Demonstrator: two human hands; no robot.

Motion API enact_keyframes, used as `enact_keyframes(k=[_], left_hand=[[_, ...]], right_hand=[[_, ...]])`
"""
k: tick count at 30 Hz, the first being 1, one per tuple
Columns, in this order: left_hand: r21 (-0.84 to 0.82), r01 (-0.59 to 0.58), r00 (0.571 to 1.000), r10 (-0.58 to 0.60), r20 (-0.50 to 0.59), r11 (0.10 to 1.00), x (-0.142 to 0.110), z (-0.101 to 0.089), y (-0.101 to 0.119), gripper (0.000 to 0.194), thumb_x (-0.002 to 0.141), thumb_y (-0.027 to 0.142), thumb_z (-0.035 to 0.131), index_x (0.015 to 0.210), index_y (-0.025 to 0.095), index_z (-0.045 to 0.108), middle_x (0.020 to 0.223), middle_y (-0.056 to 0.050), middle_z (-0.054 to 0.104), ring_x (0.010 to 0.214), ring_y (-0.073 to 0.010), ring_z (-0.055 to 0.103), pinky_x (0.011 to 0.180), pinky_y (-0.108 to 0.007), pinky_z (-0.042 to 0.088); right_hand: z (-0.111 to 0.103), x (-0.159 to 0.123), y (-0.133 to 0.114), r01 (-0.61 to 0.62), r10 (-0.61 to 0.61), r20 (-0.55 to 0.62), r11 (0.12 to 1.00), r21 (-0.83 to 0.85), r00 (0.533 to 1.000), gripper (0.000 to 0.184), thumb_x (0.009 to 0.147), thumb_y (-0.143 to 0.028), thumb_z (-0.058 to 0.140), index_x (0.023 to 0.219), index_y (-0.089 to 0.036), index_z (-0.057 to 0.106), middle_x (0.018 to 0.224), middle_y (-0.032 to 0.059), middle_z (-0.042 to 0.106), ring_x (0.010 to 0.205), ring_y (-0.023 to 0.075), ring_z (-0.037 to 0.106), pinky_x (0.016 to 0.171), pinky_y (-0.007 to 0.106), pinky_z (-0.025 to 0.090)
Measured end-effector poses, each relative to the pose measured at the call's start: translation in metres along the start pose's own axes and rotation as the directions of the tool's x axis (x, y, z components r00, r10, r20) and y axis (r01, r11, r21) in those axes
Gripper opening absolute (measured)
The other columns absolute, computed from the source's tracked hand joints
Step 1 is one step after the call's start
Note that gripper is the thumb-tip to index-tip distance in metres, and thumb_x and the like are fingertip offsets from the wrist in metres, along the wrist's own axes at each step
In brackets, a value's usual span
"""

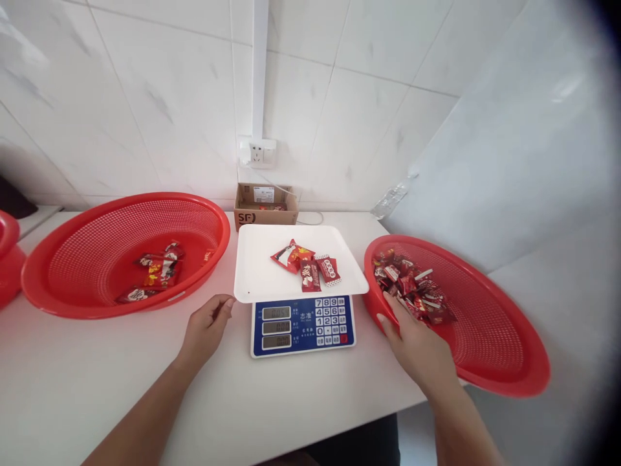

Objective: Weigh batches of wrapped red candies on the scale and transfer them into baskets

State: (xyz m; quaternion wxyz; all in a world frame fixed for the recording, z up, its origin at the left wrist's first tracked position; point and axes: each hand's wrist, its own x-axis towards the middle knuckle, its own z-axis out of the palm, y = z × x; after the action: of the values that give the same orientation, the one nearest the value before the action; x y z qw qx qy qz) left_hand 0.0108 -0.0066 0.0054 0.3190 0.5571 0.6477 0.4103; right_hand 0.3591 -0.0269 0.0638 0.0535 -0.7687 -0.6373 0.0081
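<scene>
My right hand (420, 346) is closed over the near left rim of a red plastic basket (504, 317), thumb outside and fingers inside. Many small red candy packets (407, 285) lie piled at that basket's left end. My left hand (206, 327) is loosely closed beside the front left corner of a white scale tray (257, 259), with nothing visible in it. On the tray rest a larger red packet (291, 255) and two small dark red packets (310, 275). Below it, the blue panel of the digital scale (303, 327) shows faint digits.
To the left stands another red basket (63, 278) with a few red packets (162, 268) in it. An open cardboard box (266, 213) sits behind the scale, below a wall socket (257, 153). Part of a further red container (7, 259) shows at the left edge.
</scene>
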Motion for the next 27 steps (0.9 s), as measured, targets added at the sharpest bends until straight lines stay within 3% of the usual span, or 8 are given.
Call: enact_keyframes(k=[5, 12, 16, 19, 21, 23, 24, 27], left_hand=[[-0.002, 0.043, 0.999, -0.043, 0.002, 0.999, 0.003, 0.001, -0.001, 0.030, 0.079, 0.050, 0.043, 0.083, 0.022, 0.055, 0.063, 0.004, 0.050, 0.056, -0.0112, 0.047, 0.054, -0.021, 0.039], [-0.019, 0.082, 0.997, -0.082, 0.004, 0.996, 0.007, 0.003, -0.003, 0.029, 0.079, 0.048, 0.043, 0.083, 0.021, 0.054, 0.062, 0.004, 0.049, 0.053, -0.0111, 0.046, 0.053, -0.022, 0.038], [-0.009, 0.086, 0.996, -0.086, 0.005, 0.996, 0.009, 0.004, -0.006, 0.030, 0.079, 0.048, 0.042, 0.082, 0.021, 0.054, 0.061, 0.004, 0.049, 0.053, -0.0116, 0.045, 0.053, -0.023, 0.038], [0.023, 0.088, 0.996, -0.087, -0.010, 0.996, 0.010, 0.006, -0.008, 0.029, 0.079, 0.048, 0.042, 0.083, 0.022, 0.053, 0.060, 0.004, 0.048, 0.053, -0.0116, 0.046, 0.054, -0.023, 0.038], [0.049, 0.082, 0.996, -0.082, -0.018, 0.995, 0.009, 0.007, -0.008, 0.029, 0.079, 0.048, 0.040, 0.083, 0.022, 0.053, 0.061, 0.004, 0.049, 0.054, -0.0120, 0.046, 0.055, -0.023, 0.038], [0.071, 0.076, 0.997, -0.074, -0.026, 0.995, 0.008, 0.008, -0.008, 0.030, 0.079, 0.047, 0.039, 0.083, 0.022, 0.054, 0.061, 0.004, 0.050, 0.055, -0.0127, 0.048, 0.055, -0.024, 0.039], [0.079, 0.072, 0.997, -0.069, -0.033, 0.994, 0.008, 0.008, -0.008, 0.030, 0.079, 0.047, 0.039, 0.083, 0.021, 0.055, 0.061, 0.003, 0.051, 0.056, -0.0131, 0.048, 0.055, -0.024, 0.039], [0.091, 0.052, 0.997, -0.047, -0.057, 0.995, 0.006, 0.010, -0.007, 0.029, 0.079, 0.044, 0.039, 0.081, 0.021, 0.056, 0.061, 0.002, 0.053, 0.058, -0.0146, 0.050, 0.057, -0.025, 0.040]], right_hand=[[0.001, 0.003, -0.009, -0.040, 0.038, -0.022, 0.994, -0.106, 0.999, 0.047, 0.090, -0.032, 0.024, 0.134, -0.023, 0.038, 0.114, 0.0084, 0.063, 0.086, 0.0258, 0.065, 0.064, 0.036, 0.050], [0.003, 0.011, -0.003, 0.037, -0.046, -0.106, 0.996, -0.086, 0.993, 0.047, 0.087, -0.034, 0.030, 0.131, -0.022, 0.043, 0.095, 0.0108, 0.069, 0.069, 0.0254, 0.066, 0.051, 0.033, 0.048], [0.005, 0.017, -0.005, 0.013, -0.025, -0.136, 0.996, -0.087, 0.990, 0.047, 0.087, -0.032, 0.032, 0.131, -0.021, 0.044, 0.086, 0.0125, 0.070, 0.061, 0.0259, 0.065, 0.049, 0.035, 0.048], [0.005, 0.015, -0.005, 0.081, -0.070, -0.207, 0.996, 0.042, 0.976, 0.046, 0.086, -0.035, 0.034, 0.128, -0.020, 0.047, 0.109, 0.0138, 0.064, 0.087, 0.0299, 0.064, 0.062, 0.042, 0.051], [0.008, 0.006, -0.005, 0.188, -0.107, -0.372, 0.964, 0.188, 0.922, 0.042, 0.086, -0.036, 0.036, 0.122, -0.019, 0.052, 0.120, 0.0123, 0.058, 0.105, 0.0291, 0.056, 0.079, 0.043, 0.049], [0.018, -0.008, -0.004, 0.296, -0.080, -0.529, 0.893, 0.338, 0.845, 0.036, 0.086, -0.036, 0.038, 0.112, -0.019, 0.057, 0.114, 0.0114, 0.061, 0.109, 0.0257, 0.054, 0.090, 0.041, 0.043], [0.026, -0.016, -0.003, 0.337, -0.068, -0.549, 0.849, 0.407, 0.833, 0.032, 0.086, -0.035, 0.040, 0.106, -0.020, 0.059, 0.108, 0.0107, 0.064, 0.105, 0.0244, 0.056, 0.090, 0.040, 0.043], [0.057, -0.036, 0.002, 0.315, -0.060, -0.422, 0.760, 0.569, 0.905, 0.031, 0.082, -0.045, 0.045, 0.091, -0.022, 0.063, 0.096, 0.0090, 0.068, 0.092, 0.0240, 0.062, 0.083, 0.035, 0.048]])
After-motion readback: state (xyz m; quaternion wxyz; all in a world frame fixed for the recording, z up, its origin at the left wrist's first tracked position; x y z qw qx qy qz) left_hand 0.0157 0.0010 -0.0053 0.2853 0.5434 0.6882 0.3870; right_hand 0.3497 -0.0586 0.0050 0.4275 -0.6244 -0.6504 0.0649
